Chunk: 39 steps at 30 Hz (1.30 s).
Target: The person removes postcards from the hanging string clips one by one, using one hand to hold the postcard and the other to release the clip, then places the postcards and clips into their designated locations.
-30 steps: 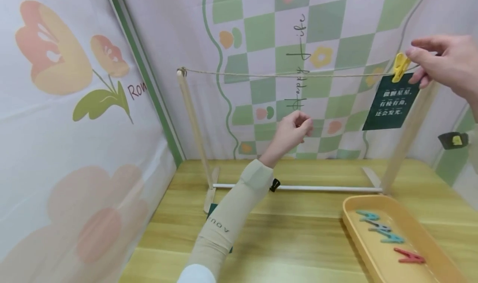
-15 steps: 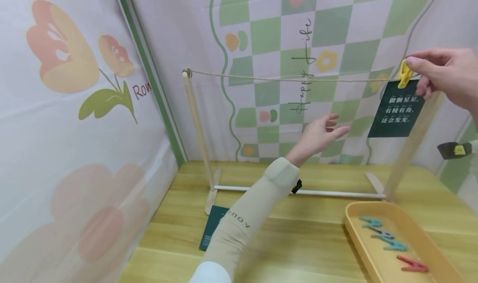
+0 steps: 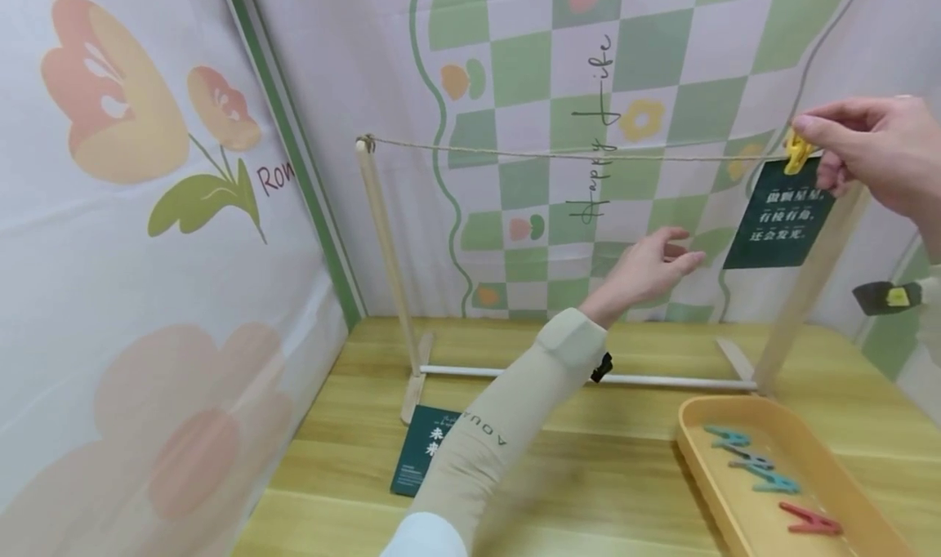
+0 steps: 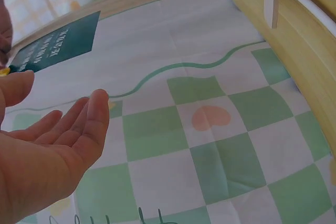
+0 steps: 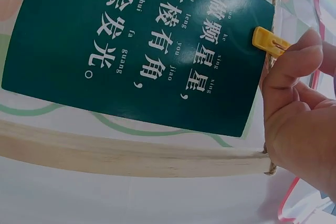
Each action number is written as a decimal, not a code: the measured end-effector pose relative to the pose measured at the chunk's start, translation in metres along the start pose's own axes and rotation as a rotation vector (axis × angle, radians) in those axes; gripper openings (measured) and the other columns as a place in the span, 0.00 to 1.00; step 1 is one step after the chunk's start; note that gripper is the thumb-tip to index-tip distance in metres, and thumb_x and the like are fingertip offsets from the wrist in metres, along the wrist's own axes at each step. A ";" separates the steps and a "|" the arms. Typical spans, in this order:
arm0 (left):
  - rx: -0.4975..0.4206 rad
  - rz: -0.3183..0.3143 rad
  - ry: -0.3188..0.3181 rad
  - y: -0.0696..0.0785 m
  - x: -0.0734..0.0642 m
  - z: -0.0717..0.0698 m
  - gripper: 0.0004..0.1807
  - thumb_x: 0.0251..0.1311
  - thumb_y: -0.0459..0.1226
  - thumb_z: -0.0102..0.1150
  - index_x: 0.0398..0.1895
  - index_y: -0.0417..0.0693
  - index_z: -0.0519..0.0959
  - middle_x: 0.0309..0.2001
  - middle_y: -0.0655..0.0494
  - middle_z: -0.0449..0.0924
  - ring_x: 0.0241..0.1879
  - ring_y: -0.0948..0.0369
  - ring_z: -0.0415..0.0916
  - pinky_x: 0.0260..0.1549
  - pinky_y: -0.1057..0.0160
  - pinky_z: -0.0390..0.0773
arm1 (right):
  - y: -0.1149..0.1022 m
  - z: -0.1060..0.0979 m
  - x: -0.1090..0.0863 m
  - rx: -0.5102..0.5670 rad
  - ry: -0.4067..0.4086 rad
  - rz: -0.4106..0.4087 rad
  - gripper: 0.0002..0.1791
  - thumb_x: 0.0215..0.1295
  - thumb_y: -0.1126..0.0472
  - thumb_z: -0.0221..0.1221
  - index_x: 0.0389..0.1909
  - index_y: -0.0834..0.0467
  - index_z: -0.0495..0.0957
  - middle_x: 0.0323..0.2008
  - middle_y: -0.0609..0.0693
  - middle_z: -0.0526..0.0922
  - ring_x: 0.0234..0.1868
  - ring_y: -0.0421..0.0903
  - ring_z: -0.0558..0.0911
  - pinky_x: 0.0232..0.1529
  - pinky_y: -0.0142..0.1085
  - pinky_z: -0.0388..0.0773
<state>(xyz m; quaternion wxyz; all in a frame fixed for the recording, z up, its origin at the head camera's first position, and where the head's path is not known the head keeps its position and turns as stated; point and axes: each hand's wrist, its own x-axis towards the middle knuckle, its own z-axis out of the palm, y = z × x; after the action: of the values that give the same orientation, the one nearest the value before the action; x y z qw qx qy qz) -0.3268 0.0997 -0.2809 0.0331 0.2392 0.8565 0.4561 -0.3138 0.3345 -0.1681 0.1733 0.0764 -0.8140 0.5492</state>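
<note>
My right hand (image 3: pixel 878 144) pinches a yellow clothespin (image 5: pixel 266 40) between thumb and finger. Its jaws sit over a twine line (image 3: pixel 559 155) and the top edge of a dark green card (image 5: pixel 142 51) with white Chinese text. The card hangs below the line near the right wooden post (image 3: pixel 812 283). My left hand (image 3: pixel 645 265) hovers left of the card and below the line, fingers loosely extended and holding nothing. In the left wrist view its palm (image 4: pixel 47 166) is turned up. A second green card (image 3: pixel 421 451) lies on the table, partly behind my left sleeve.
An orange tray (image 3: pixel 706 475) at front right holds several clothespins, blue-green ones (image 3: pixel 775 483) and a red one (image 3: pixel 809 519). The left wooden post (image 3: pixel 385 255) and a white crossbar (image 3: pixel 676 381) complete the stand on the wooden table (image 3: pixel 588 475). A patterned cloth hangs behind.
My left hand has moved right, toward the hanging card, and its fingers have opened out. More of the card on the table shows. My right hand stays at the yellow clothespin.
</note>
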 end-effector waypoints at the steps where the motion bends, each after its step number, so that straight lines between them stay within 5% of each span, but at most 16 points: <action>1: -0.003 0.004 0.003 0.001 0.001 0.001 0.25 0.69 0.49 0.56 0.68 0.65 0.67 0.59 0.67 0.79 0.55 0.73 0.77 0.51 0.74 0.75 | 0.001 0.000 0.000 -0.003 0.003 0.002 0.03 0.69 0.54 0.59 0.37 0.40 0.78 0.24 0.37 0.78 0.13 0.40 0.73 0.13 0.30 0.72; 6: -0.016 0.018 0.032 0.007 0.004 0.005 0.23 0.66 0.49 0.59 0.64 0.65 0.71 0.54 0.68 0.82 0.49 0.74 0.78 0.43 0.76 0.76 | 0.005 -0.002 0.002 -0.019 0.021 0.007 0.01 0.69 0.51 0.58 0.39 0.39 0.76 0.25 0.35 0.77 0.13 0.40 0.73 0.13 0.30 0.71; 15: -0.017 0.017 0.044 0.021 0.006 0.016 0.06 0.67 0.48 0.58 0.42 0.62 0.81 0.31 0.72 0.82 0.29 0.75 0.76 0.29 0.76 0.74 | 0.008 -0.003 0.002 0.014 0.026 0.033 0.04 0.67 0.49 0.57 0.40 0.41 0.75 0.27 0.36 0.77 0.13 0.41 0.75 0.15 0.30 0.73; 22: 0.009 0.005 0.156 0.023 0.009 0.020 0.09 0.63 0.50 0.63 0.41 0.62 0.76 0.34 0.71 0.79 0.31 0.75 0.73 0.29 0.76 0.72 | 0.007 -0.006 0.003 0.084 0.024 0.001 0.02 0.67 0.52 0.59 0.39 0.42 0.78 0.26 0.37 0.79 0.11 0.42 0.75 0.13 0.30 0.73; 30: -0.010 0.002 0.065 0.018 0.009 0.024 0.06 0.66 0.48 0.60 0.40 0.62 0.82 0.28 0.72 0.80 0.25 0.76 0.76 0.27 0.76 0.74 | 0.000 -0.003 0.002 0.096 0.018 0.033 0.02 0.65 0.54 0.62 0.36 0.43 0.80 0.24 0.39 0.80 0.12 0.43 0.75 0.14 0.30 0.74; 39: 0.014 0.015 0.055 0.021 0.009 0.025 0.05 0.66 0.46 0.59 0.40 0.61 0.82 0.25 0.71 0.79 0.24 0.76 0.76 0.25 0.76 0.74 | 0.000 -0.005 0.000 0.041 0.026 -0.029 0.02 0.66 0.56 0.61 0.37 0.44 0.79 0.25 0.37 0.79 0.12 0.41 0.72 0.12 0.30 0.71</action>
<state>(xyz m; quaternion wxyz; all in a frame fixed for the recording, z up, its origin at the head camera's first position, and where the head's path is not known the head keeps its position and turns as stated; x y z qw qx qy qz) -0.3195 0.1323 -0.2767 0.0047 0.2332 0.8585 0.4567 -0.3125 0.3393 -0.1667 0.1901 0.0848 -0.7990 0.5641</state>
